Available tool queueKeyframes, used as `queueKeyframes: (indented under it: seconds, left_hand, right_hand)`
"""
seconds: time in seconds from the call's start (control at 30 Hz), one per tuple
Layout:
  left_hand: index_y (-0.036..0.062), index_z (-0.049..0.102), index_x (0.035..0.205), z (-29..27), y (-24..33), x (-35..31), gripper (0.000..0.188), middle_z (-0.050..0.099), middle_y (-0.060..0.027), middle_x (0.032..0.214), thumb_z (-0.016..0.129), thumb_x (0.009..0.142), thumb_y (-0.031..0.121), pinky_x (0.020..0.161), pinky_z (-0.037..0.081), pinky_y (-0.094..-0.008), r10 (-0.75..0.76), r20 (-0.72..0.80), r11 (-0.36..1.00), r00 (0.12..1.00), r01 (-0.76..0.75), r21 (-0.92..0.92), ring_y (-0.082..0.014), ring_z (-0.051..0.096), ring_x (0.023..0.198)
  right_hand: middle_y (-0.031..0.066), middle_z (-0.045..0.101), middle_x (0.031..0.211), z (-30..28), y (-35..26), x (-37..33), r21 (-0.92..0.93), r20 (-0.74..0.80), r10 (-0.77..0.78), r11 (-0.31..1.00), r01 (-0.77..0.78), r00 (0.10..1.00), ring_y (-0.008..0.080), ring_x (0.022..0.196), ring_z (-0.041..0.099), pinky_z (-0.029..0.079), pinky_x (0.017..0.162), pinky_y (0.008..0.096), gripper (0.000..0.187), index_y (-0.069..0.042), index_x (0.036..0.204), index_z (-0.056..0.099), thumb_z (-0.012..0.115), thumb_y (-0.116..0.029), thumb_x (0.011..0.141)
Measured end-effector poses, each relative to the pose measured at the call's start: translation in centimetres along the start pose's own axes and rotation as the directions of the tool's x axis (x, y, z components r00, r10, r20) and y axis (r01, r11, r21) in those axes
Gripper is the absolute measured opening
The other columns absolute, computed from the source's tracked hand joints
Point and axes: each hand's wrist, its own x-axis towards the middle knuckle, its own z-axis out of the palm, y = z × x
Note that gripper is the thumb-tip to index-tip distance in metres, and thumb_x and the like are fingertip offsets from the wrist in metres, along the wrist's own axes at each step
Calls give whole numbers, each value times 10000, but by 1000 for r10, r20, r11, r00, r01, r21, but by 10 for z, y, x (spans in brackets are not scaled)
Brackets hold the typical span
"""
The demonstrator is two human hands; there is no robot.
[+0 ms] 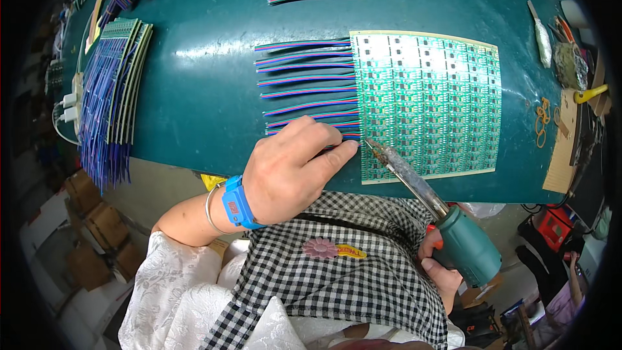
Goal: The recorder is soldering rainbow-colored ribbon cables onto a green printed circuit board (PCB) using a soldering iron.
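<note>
Your left hand (288, 165) pinches wires (350, 135); your right hand (444, 269) grips the soldering iron (472, 246). Circuit panel (431, 110) rows beyond your left appear wired, nearer ones bare.

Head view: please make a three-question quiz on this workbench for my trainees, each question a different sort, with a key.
1. Multiple choice: from which edge of the circuit-board panel do the coloured wires extend?
A) left
B) right
C) far

2. True or false: the blue wristband is on the left wrist.

3. Short answer: what does the right hand hold?

Key:
1. A
2. True
3. A soldering tool with a green handle
</note>
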Motion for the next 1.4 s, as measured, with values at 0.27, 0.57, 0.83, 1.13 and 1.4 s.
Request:
queueKeyframes:
  seconds: [0.27, 0.57, 0.83, 1.13, 1.4]
  left_hand:
    - [-4, 746, 1049, -1, -2, -1, 451, 662, -103, 875, 730, 608, -93, 575, 507, -334, 11, -6, 1000, 1000, -11, -11, -237, 629, 684]
    - [-13, 743, 1028, 1, -2, -4, 425, 665, -105, 872, 742, 609, -76, 579, 517, -334, 10, -8, 1000, 1000, -10, 10, -243, 641, 701]
    - [-12, 746, 1033, -1, -2, -1, 408, 665, -106, 876, 752, 629, -68, 575, 513, -334, 29, 11, 1000, 1000, -29, 6, -241, 640, 699]
    - [-16, 746, 1022, -1, -1, -1, 388, 665, -108, 876, 758, 636, -51, 572, 513, -334, 35, 19, 999, 999, -35, 14, -239, 638, 696]
    - [-32, 740, 1008, -2, 0, -2, 364, 670, -111, 885, 740, 645, -43, 581, 521, -336, 16, 32, 1000, 999, -17, 26, -239, 644, 702]
  right_hand:
    - [68, 695, 1066, 3, -3, -2, -199, -67, -118, 975, 102, 991, 292, 1012, 624, 507, 906, 413, 495, -93, 1071, 729, 883, -260, 632]
    - [73, 643, 903, -5, -14, 5, 106, -80, -73, 991, 81, 994, 232, 865, 613, 493, 751, 363, 436, -32, 1009, 674, 841, -178, 633]
    - [126, 654, 1144, -14, 5, 9, -19, 155, -123, 992, 128, 980, 316, 1028, 632, 519, 916, 420, 549, -63, 1108, 726, 891, -318, 649]
    - [94, 683, 1075, 3, 7, -1, -6, -92, -82, 997, 82, 992, 292, 1008, 639, 515, 918, 422, 523, -55, 1082, 724, 882, -345, 677]
    - [101, 659, 1117, -6, 24, -5, 148, -99, -94, 983, 108, 991, 291, 1038, 644, 519, 896, 416, 555, -45, 1144, 713, 889, -324, 698]
